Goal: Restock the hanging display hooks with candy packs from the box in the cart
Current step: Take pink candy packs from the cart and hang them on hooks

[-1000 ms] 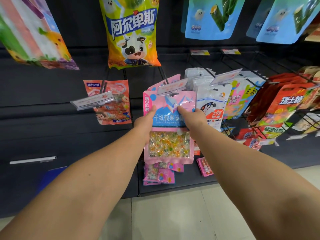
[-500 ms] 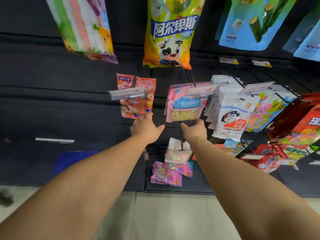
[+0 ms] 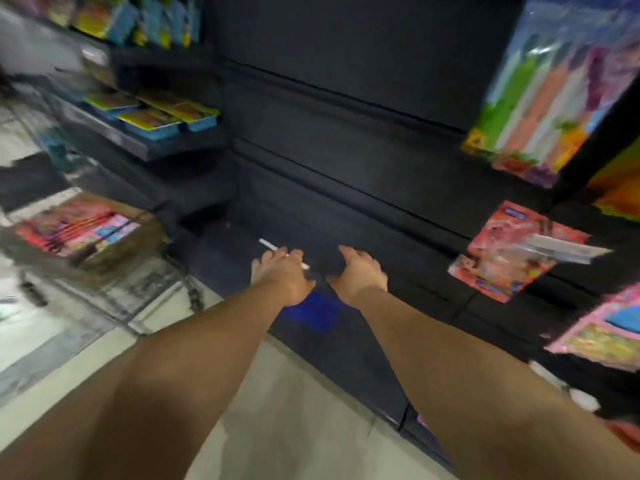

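Both hands empty: left hand [image 3: 282,273] and right hand [image 3: 358,273] held side by side, fingers loosely spread, touching nothing. Looks like transit between packs. The box [image 3: 81,233] of candy packs sits in the cart [image 3: 114,289] well off to the left of the left hand, presumably the next reach. Red pack [image 3: 502,252] hangs on its hook to the right of the right hand, pink pack [image 3: 602,336] lower right. View is blurred.
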Demonstrator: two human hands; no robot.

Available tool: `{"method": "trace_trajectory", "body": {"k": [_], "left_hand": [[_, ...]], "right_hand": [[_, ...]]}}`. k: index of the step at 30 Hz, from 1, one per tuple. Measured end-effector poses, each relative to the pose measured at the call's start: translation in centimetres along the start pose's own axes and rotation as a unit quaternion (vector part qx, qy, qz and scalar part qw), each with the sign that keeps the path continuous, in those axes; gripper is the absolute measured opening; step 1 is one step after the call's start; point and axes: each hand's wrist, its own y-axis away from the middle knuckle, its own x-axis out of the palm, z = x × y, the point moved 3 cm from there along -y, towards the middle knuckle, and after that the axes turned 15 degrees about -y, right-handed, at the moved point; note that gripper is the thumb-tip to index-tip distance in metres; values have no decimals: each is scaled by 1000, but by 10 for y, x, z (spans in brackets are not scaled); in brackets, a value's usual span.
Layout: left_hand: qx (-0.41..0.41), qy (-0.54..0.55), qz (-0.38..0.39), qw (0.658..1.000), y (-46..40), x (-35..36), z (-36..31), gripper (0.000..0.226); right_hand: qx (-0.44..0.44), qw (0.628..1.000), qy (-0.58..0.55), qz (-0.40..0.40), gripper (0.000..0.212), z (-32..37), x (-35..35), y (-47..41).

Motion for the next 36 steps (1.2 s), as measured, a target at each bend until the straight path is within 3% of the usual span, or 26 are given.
{"method": "trace_trajectory", "body": {"k": [7, 13, 19, 22, 36], "left_hand": [[-157, 10, -8, 987, 22, -14, 257, 76], [-262, 28, 0, 965, 45, -4, 397, 73], [-317, 45, 10, 947, 28, 18, 479, 73], [-331, 45, 6, 942, 2, 20, 514, 71], [-357, 65, 15, 932, -187, -6, 653, 75]], "right_hand": [[-140, 986, 14, 87, 68, 220, 150, -21], [-193, 971, 28, 141, 66, 332, 235, -30], [-201, 963, 32, 174, 54, 390, 304, -71], [-201, 959, 45, 194, 59, 414, 335, -107], [-225, 948, 63, 217, 61, 534, 403, -311]]}}
